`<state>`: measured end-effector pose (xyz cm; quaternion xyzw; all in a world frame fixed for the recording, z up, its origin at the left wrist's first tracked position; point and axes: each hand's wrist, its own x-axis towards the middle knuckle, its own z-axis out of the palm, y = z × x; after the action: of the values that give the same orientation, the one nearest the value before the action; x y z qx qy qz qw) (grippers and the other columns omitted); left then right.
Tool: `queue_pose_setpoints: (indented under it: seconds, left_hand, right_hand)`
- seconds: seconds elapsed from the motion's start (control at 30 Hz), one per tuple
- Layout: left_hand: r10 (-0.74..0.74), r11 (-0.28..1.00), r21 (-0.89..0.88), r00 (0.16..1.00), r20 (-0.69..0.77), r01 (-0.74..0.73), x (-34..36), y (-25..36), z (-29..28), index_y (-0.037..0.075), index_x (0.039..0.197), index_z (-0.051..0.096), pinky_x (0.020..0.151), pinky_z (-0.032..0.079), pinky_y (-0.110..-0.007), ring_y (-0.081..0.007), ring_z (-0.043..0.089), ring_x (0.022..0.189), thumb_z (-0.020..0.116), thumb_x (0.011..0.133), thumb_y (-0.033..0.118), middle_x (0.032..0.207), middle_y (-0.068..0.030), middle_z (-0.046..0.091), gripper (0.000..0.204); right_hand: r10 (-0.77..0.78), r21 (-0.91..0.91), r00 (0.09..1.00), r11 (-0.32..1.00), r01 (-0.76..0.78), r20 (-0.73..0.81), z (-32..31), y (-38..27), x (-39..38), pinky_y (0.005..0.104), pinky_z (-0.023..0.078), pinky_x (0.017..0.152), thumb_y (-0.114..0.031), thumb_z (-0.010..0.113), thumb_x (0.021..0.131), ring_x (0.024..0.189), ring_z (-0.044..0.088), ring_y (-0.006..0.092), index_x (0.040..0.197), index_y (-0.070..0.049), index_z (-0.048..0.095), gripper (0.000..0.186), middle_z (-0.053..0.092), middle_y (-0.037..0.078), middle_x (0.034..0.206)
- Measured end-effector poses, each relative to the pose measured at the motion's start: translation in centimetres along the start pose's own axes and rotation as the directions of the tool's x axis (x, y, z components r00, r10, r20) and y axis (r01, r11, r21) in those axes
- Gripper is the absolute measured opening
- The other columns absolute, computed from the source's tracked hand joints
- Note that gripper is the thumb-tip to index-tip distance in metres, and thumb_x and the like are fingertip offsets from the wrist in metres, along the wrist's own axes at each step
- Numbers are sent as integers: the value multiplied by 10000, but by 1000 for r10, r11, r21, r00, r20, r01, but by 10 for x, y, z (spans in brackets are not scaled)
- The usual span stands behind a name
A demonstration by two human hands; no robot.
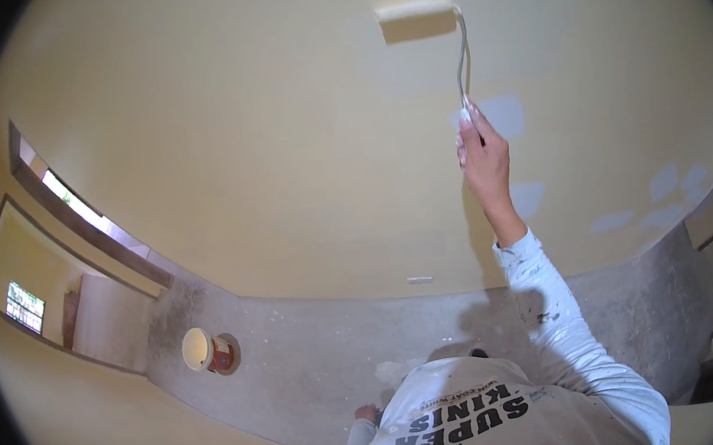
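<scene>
My right hand is closed round the handle of a paint roller, with the arm stretched up and forward. The cream roller cover lies against or very close to the yellow wall, high up, and casts a shadow just below itself. A bent metal rod joins cover and handle. Paint marks my long, pale sleeve. Behind my right hand the wall bears a whitish patch, and another sits lower down. My left hand hangs low by my side, partly in view beside my shirt; its fingers are too small and hidden to read.
A paint bucket with a white rim and a reddish side stands on the grey floor at left. A wall opening and a doorway lie further left. Another opening is at far right. More pale patches mark the right wall.
</scene>
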<state>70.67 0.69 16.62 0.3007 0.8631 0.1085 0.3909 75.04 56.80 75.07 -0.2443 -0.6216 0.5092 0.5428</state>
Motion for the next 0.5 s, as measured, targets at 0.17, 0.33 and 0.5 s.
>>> queue_pose_setpoints:
  seconds: [0.17, 0.33, 0.5]
  left_hand:
    - [-188, 937, -308, 981, -56, 163, 5, 16, 23, 76, 1005, 742, 928, 534, -436, -364, 687, 1059, 591, 873, 397, 1094, -156, 739, 378]
    - [7, 976, 215, 999, 50, -18, 4, 16, 39, 72, 1003, 741, 923, 536, -450, -320, 701, 1074, 590, 889, 344, 1117, -149, 744, 331]
    - [37, 987, 150, 995, 97, -51, -9, -3, 31, 66, 1008, 742, 901, 544, -443, -314, 709, 1041, 564, 912, 327, 1125, -160, 739, 329]
  right_hand:
    - [99, -24, 995, 995, -100, -32, -23, 57, -48, 221, 395, 530, -186, 527, 1067, 612, 443, 46, 1453, -27, 543, 418, 501, -32, 750]
    - [52, -37, 998, 998, -50, 33, -29, 42, -38, 237, 412, 571, -201, 525, 1073, 660, 451, 57, 1453, -39, 549, 414, 508, -28, 759]
    - [19, -88, 999, 996, -15, 43, -17, 31, -20, 226, 401, 537, -204, 518, 1078, 631, 447, 48, 1461, -29, 535, 421, 508, -26, 767]
